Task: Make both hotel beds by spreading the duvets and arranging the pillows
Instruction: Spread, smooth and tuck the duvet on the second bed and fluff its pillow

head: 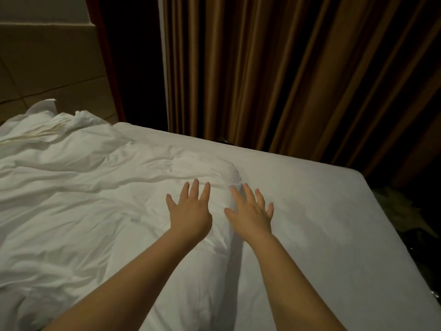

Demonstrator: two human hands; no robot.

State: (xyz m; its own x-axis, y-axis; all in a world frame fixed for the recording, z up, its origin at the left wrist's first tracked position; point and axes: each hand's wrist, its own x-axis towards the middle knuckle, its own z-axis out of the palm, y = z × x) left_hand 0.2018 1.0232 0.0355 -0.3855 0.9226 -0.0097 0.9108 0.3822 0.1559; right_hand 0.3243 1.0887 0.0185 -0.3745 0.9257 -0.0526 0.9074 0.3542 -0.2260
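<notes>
Two hands reach forward, fingers straight and splayed, gripping nothing: the left hand [189, 211] rests on the duvet [83, 211], the right hand [250, 212] at its rumpled edge. Spreading well probably means pinching that edge, drawing it rightward over the bare bed [334, 223] beyond the right hand, then smoothing outward with flat palms. Counted: one duvet, bunched left of both hands; one bed in view; no pillow that can be told for certain.
</notes>
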